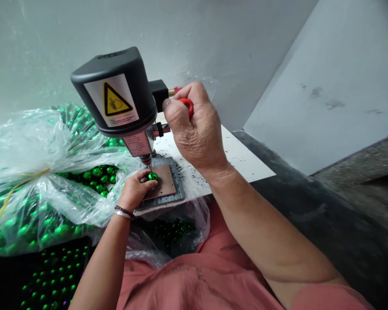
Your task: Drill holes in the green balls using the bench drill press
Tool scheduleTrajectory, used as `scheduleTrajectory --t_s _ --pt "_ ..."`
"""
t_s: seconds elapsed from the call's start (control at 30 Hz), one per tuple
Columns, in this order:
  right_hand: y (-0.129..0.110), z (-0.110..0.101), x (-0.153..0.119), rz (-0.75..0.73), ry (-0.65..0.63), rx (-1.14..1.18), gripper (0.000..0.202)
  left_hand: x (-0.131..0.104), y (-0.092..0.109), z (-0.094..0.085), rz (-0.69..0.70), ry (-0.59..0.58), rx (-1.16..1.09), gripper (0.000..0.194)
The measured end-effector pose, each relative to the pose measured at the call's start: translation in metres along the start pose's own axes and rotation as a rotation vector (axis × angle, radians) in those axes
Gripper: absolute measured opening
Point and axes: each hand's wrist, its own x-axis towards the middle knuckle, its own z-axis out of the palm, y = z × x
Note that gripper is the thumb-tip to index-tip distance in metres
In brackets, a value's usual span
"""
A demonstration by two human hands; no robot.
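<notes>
A shiny green ball (pixel 152 176) rests on a brown board (pixel 167 181) under the tip of a black bench drill (pixel 116 94). Thumb and fingers of my left hand (pixel 137 187) pinch the ball from its left side. The board lies on the drill's grey metal base (pixel 178 181). My right hand (pixel 197 125) is wrapped round the red handle (pixel 187 106) on the machine's right side. The thin bit comes down right at the ball; whether it enters the ball is too small to tell.
Clear plastic bags (pixel 35 172) full of green balls fill the left. A dark tray of small green balls (pixel 56 275) is at the lower left. Dark shavings lie on the white tabletop (pixel 245 161). An open bag (pixel 202 219) of green balls hangs below the table's front edge.
</notes>
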Motion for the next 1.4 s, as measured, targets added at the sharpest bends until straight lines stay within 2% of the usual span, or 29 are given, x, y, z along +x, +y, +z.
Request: scheduleTrajectory --t_s 0.13,0.27,0.63,0.87,1.2,1.4 --pt "-0.001 0.000 0.008 0.049 -0.015 0.036 0.023 0.004 0.000 0.003 0.057 0.011 0.133 0.057" --pt "-0.002 -0.004 0.006 0.056 -0.040 0.055 0.022 0.003 0.004 0.002 0.061 -0.009 0.163 0.055" --pt "0.009 -0.006 -0.044 -0.097 0.062 -0.080 0.010 0.003 0.001 0.005 0.135 -0.029 0.123 0.046" --pt "0.019 0.002 -0.060 -0.101 0.131 -0.131 0.009 -0.002 0.007 0.003 0.136 -0.016 0.148 0.040" --pt "0.037 0.015 -0.077 0.054 0.172 0.033 0.014 -0.003 0.004 0.004 0.166 -0.024 0.124 0.037" --pt "0.045 0.017 -0.083 0.086 0.175 0.078 0.016 -0.001 0.000 0.004 0.192 -0.001 0.146 0.040"
